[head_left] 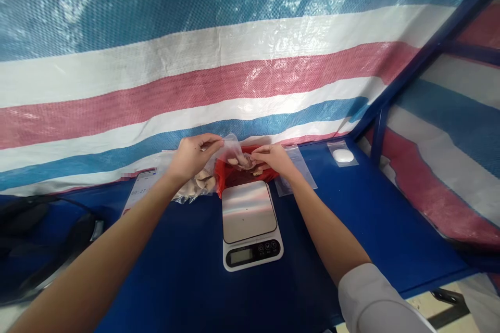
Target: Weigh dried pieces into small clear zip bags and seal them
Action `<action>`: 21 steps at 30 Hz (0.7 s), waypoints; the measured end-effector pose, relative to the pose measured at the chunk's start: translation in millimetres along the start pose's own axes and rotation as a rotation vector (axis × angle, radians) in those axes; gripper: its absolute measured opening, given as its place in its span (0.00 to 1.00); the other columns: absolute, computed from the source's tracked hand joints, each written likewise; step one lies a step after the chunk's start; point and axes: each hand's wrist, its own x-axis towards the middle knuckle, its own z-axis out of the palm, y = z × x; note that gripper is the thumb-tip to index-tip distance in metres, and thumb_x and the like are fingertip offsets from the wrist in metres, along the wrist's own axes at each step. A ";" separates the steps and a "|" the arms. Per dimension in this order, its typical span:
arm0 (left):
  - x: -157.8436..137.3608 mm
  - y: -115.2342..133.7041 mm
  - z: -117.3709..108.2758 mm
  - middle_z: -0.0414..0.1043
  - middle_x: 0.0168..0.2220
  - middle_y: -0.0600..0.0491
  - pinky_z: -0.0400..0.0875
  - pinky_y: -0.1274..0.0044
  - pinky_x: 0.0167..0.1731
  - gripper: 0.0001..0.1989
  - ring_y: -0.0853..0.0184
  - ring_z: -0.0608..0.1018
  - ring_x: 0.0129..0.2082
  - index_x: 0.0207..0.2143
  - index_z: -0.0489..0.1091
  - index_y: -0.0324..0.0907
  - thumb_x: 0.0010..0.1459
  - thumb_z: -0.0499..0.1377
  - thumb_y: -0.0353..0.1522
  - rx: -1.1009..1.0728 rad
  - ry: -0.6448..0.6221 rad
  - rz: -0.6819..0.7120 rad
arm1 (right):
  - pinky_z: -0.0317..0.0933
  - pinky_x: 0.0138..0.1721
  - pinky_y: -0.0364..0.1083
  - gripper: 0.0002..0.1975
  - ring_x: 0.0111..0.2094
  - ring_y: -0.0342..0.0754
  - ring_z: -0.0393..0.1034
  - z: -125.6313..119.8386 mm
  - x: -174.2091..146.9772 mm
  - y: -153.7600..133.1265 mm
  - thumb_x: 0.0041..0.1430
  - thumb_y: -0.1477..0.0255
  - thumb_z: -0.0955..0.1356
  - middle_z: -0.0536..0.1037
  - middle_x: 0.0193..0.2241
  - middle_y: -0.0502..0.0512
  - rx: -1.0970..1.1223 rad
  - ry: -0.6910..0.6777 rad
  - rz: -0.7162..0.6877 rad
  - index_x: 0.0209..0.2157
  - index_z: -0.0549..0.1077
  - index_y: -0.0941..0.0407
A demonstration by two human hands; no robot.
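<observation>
My left hand pinches the upper edge of a clear plastic bag. Pale, brown-edged dried slices show at the bag, above an open red plastic bag. My right hand is closed at the other side of the clear bag, its fingertips beside the slices; whether it also grips a slice I cannot tell. Just in front of the red bag lies a white kitchen scale with a bare, shiny plate. Another clear bag full of pale slices rests under my left wrist.
A phone showing a timer leans at the left, near a dark strapped object. Flat clear bags lie right of the red bag. A small bag with a white oval object is farther right. Striped sheeting walls off the blue table.
</observation>
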 end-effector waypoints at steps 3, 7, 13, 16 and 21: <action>-0.5 -0.3 1.0 0.83 0.39 0.51 0.74 0.73 0.40 0.21 0.59 0.81 0.38 0.36 0.80 0.46 0.58 0.57 0.50 -0.014 0.029 0.014 | 0.78 0.29 0.45 0.03 0.28 0.48 0.79 -1.7 0.2 0.8 0.51 0.75 0.72 0.81 0.25 0.53 -0.028 0.029 0.025 0.26 0.80 0.59; -2.3 -2.7 0.0 0.84 0.37 0.51 0.74 0.73 0.40 0.19 0.58 0.82 0.37 0.36 0.81 0.46 0.58 0.58 0.49 -0.032 0.076 0.003 | 0.77 0.28 0.43 0.05 0.25 0.48 0.78 -4.8 1.8 3.7 0.48 0.79 0.72 0.80 0.21 0.51 -0.202 0.096 -0.022 0.22 0.79 0.57; -2.5 1.5 2.1 0.84 0.37 0.52 0.74 0.73 0.40 0.16 0.58 0.82 0.37 0.35 0.82 0.46 0.58 0.60 0.46 -0.046 0.099 0.004 | 0.78 0.29 0.47 0.03 0.23 0.48 0.77 -2.2 2.8 7.1 0.48 0.74 0.75 0.80 0.22 0.53 -0.007 -0.008 0.032 0.25 0.79 0.58; -5.1 -3.9 3.9 0.84 0.38 0.51 0.74 0.73 0.40 0.16 0.58 0.82 0.37 0.36 0.82 0.46 0.57 0.61 0.46 -0.051 0.109 0.019 | 0.79 0.31 0.47 0.05 0.25 0.48 0.78 -5.7 1.5 6.8 0.47 0.73 0.76 0.81 0.23 0.54 0.057 -0.027 0.028 0.26 0.79 0.59; -12.0 -20.2 6.9 0.84 0.38 0.51 0.74 0.74 0.40 0.17 0.57 0.83 0.38 0.36 0.82 0.46 0.58 0.59 0.47 0.021 0.088 0.070 | 0.76 0.30 0.41 0.03 0.29 0.45 0.78 -16.1 -0.1 5.1 0.52 0.74 0.73 0.81 0.26 0.54 -0.021 0.024 -0.001 0.27 0.80 0.59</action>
